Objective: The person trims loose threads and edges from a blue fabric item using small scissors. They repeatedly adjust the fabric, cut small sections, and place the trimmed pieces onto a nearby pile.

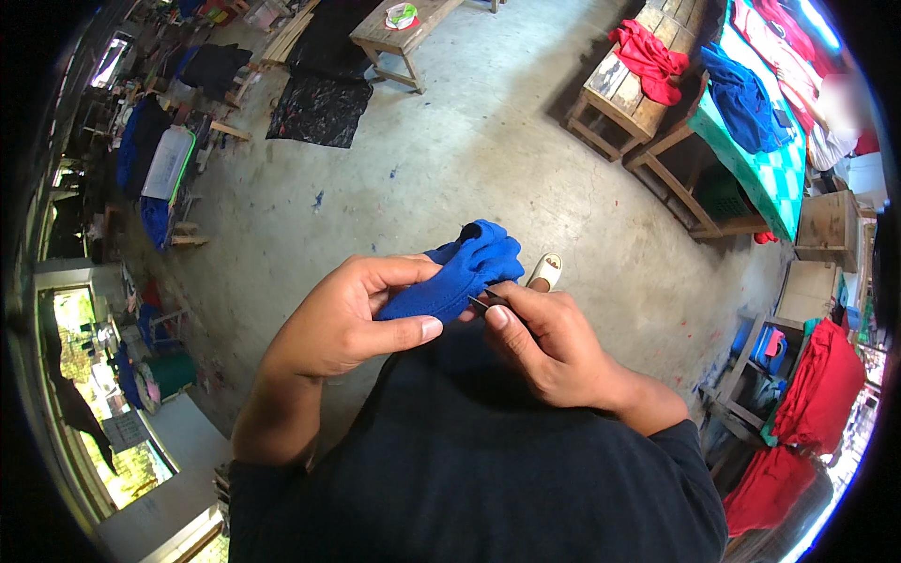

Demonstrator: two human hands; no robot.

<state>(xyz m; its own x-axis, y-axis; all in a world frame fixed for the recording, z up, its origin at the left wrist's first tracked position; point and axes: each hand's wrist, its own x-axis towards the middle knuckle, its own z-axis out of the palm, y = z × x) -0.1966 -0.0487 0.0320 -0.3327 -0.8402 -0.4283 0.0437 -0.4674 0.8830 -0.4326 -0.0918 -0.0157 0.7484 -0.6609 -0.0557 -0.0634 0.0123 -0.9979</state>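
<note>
A bunched piece of blue cloth with a stitched seam is up in front of my chest. My left hand grips its left end, thumb below and fingers above. In my closed right hand is a small dark pointed tool that looks like thread snips. Its two tips point left and meet the cloth's lower edge by the seam. My right fingers cover most of the tool, and they also touch the cloth's right end. Whether the tips enclose a thread is too small to tell.
Beyond the cloth lies a concrete floor. A wooden bench bears red cloth, beside a teal-covered table with blue garments. Red garments hang at the lower right. A low wooden table stands ahead.
</note>
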